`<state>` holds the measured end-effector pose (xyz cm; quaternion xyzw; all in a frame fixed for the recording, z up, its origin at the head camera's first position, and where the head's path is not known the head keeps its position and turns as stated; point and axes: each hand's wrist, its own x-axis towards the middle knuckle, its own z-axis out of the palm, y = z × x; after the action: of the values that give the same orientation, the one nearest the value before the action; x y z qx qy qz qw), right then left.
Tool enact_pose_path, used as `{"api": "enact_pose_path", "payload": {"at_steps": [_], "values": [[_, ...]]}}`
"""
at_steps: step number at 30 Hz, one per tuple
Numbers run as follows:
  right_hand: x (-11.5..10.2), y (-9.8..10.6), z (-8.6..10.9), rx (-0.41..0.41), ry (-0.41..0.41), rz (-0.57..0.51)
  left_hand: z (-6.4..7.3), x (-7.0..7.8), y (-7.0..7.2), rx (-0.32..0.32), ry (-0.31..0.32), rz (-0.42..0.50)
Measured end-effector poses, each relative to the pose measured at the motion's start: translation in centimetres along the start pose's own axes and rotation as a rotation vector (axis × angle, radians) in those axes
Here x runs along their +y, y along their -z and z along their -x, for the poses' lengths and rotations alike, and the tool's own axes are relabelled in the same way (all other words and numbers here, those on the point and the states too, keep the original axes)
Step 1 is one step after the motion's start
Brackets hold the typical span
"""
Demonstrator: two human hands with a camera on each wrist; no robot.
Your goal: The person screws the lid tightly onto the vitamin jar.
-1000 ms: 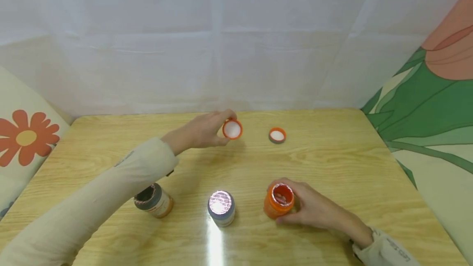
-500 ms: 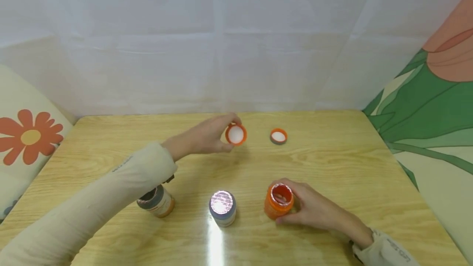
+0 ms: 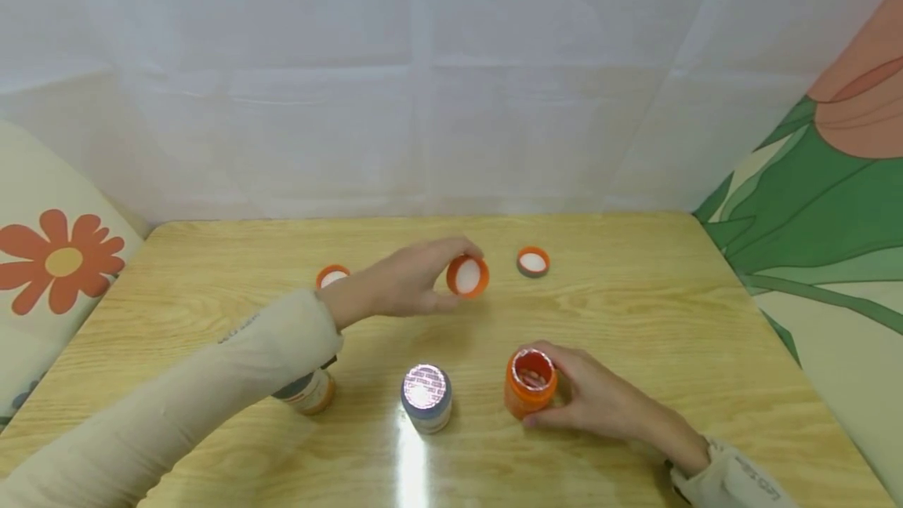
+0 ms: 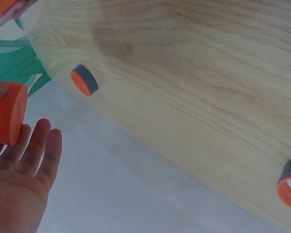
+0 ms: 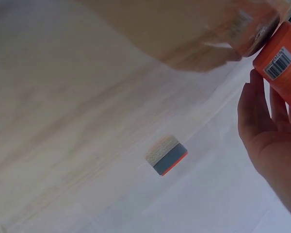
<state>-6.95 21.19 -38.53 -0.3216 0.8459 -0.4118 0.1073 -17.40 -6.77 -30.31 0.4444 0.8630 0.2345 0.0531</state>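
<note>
My left hand (image 3: 416, 277) pinches an orange lid (image 3: 468, 276) between thumb and fingers above the table, its white inside facing me. In the left wrist view the lid (image 4: 9, 114) stands on edge in the hand (image 4: 22, 179). Lower right, my right hand (image 3: 592, 398) grips an orange jar (image 3: 525, 398) upright on the table. That jar is uncapped, with small pieces visible inside. The right wrist view shows the fingers (image 5: 262, 111) against the jar (image 5: 286, 87) beside its barcode. Left of it stands a grey-topped jar (image 3: 426, 402) with a shiny, patterned top.
Another grey-and-white jar (image 3: 310, 394) stands partly hidden under my left sleeve. Two grey lids with orange rims lie inside up: one lid (image 3: 533, 262) at the back right, the other lid (image 3: 331, 274) behind my left wrist. A white cloth (image 3: 423, 100) hangs behind the table.
My left hand has moved right and nearer to me with the orange lid. The grey lid behind its wrist has come into view. My right hand stays on the orange jar, which tilts slightly.
</note>
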Motion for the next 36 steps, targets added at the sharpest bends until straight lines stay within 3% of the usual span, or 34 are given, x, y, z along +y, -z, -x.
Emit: {"api": "enact_pose_path", "payload": {"at_steps": [7, 16, 25, 36], "values": [[-0.1, 0.0, 0.1, 0.005, -0.01, 0.005, 0.1, 1.1, -0.7, 0.016, -0.075, -0.005], [-0.1, -0.4, 0.1, 0.024, 0.026, 0.009, 0.7, 2.0, -1.1, 0.022, -0.105, 0.005], [-0.3, -0.5, 0.0, 0.052, 0.067, 0.027, 1.2, 2.6, -1.4, 0.068, -0.213, -0.003], [-0.5, -0.5, -0.1, 0.058, 0.005, 0.074, 1.5, 3.2, -1.8, 0.036, -0.263, -0.019]]}}
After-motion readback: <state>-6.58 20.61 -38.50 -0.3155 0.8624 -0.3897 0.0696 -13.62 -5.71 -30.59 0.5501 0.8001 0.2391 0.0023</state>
